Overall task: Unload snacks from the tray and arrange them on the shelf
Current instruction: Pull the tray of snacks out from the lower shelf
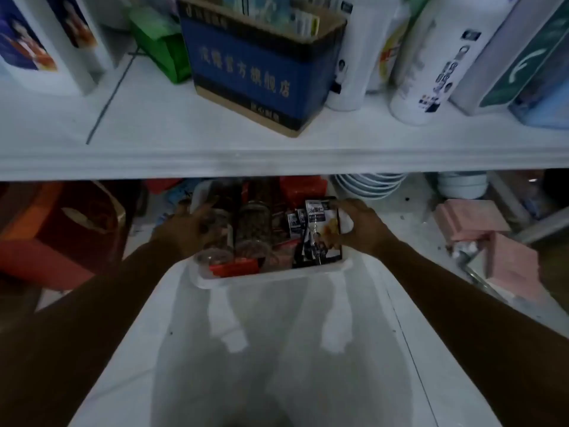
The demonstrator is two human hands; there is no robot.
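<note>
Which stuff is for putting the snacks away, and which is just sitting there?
For the job: white tray, snack packet, jars, shelf, left hand, right hand, both holding the tray.
Just lying about: blue box, white bottles, bowls, pink boxes.

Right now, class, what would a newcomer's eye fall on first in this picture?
A white tray crammed with snack packets and jars fills centre frame, the left hand and right hand gripping its sides. Above, a blue cardboard box stands on the white shelf.
</note>
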